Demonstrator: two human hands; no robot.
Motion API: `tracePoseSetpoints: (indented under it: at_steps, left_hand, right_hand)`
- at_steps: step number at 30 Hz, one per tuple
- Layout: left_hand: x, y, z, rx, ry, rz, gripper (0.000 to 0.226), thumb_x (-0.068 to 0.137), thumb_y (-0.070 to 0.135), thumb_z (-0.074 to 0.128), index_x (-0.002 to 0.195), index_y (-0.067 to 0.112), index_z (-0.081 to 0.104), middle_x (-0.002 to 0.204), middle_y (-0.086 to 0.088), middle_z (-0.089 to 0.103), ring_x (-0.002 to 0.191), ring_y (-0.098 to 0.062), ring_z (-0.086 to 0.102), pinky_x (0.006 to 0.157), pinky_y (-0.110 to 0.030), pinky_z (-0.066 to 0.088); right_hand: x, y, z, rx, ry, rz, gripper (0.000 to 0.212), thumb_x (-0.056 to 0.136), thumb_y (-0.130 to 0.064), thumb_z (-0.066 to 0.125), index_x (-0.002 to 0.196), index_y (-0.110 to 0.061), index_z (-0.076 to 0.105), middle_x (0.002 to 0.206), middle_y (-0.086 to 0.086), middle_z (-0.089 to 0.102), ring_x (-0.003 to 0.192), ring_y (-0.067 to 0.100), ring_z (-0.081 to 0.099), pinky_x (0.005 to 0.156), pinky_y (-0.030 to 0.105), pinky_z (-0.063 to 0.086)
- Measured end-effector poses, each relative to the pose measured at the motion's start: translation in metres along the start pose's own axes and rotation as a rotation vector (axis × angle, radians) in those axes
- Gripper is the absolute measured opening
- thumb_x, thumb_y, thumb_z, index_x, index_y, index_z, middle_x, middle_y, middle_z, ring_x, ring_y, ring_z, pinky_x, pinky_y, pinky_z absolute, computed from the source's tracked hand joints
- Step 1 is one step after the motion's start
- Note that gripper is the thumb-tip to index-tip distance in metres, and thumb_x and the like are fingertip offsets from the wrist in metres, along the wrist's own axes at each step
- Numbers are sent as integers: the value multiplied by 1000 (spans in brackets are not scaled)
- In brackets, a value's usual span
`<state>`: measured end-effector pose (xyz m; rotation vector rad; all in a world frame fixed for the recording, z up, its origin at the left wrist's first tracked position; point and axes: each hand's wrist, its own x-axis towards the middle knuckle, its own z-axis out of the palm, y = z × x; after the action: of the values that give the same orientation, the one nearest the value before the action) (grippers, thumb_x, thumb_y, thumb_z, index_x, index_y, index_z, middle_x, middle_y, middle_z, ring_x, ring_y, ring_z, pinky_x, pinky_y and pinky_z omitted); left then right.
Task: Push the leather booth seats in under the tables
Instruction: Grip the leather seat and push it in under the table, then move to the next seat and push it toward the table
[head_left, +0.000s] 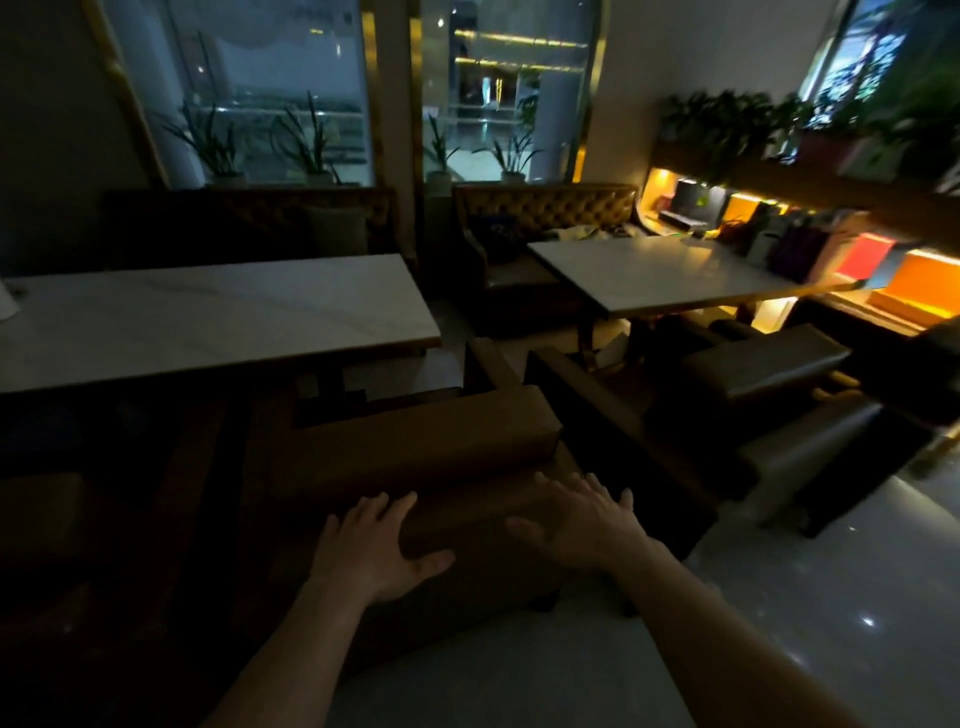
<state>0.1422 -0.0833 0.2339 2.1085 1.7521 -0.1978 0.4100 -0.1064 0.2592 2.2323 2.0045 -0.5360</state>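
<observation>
A dim restaurant with a glossy grey floor (779, 597) and tall windows (249, 93) at the top. A pale marble tabletop (208, 317) fills the left. Just below it, at centre, sits the brown leather seat (415, 447), boxy and smooth. Both hands, left (371, 551) and right (587, 525), lie flat with fingers spread on its back edge.
</observation>
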Motion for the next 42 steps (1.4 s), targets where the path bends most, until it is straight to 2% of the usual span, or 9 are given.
tracePoseSetpoints:
  at_steps: [4, 13, 23, 27, 34, 36, 42]
  left_hand:
    - [-9, 36, -5, 33, -29, 62, 110, 65, 97, 33, 154, 42, -3, 165, 2, -4, 151, -24, -3, 120, -53, 0]
    - [2, 152, -11, 64, 23, 211, 109, 65, 96, 35, 153, 44, -6, 165, 3, -8, 150, -24, -6, 120, -53, -1]
    - [23, 367, 8, 97, 126, 391, 113, 62, 98, 31, 153, 42, -5, 165, 3, -4, 151, -22, -2, 120, -53, 1]
    - [29, 453, 20, 90, 167, 448, 111, 65, 97, 31, 154, 41, -4, 165, 1, -4, 151, -24, -2, 121, -52, 4]
    - [69, 568, 44, 97, 133, 498, 111, 64, 97, 32, 153, 43, -7, 165, 1, -6, 150, -24, -9, 121, -52, -1]
    - [90, 594, 49, 107, 124, 510, 116, 58, 100, 27, 153, 43, -7, 165, 1, -6, 150, -24, -8, 121, -51, -2]
    - [183, 664, 72, 80, 72, 536, 112, 64, 96, 33, 153, 42, -7, 165, 0, -3, 150, -24, -6, 121, -50, -1]
  right_hand:
    - [-27, 26, -14, 10, 42, 37, 102, 71, -96, 28, 155, -44, 1, 167, 5, -2, 152, 32, -7, 116, 68, -5]
    - [-60, 128, -29, 46, 111, 115, 107, 67, -99, 25, 154, -45, -6, 167, 6, -7, 152, 33, -10, 115, 67, -7]
    - [-108, 336, -66, 102, 247, 262, 106, 67, -97, 26, 154, -43, -3, 166, 7, -2, 152, 31, -5, 117, 66, 0]
    - [-123, 422, -73, 103, 293, 317, 109, 63, -100, 20, 153, -45, -5, 167, 8, 0, 152, 32, -2, 117, 65, 5]
    - [-111, 530, -74, 162, 303, 421, 111, 62, -102, 20, 154, -45, -4, 167, 7, -3, 152, 30, -3, 118, 64, 2]
    - [-97, 557, -73, 160, 303, 443, 114, 58, -104, 17, 154, -45, -3, 167, 6, -1, 152, 29, -2, 118, 65, 3]
    - [-34, 637, -75, 158, 244, 472, 114, 60, -102, 21, 154, -44, -4, 167, 7, -2, 152, 30, -5, 120, 61, -1]
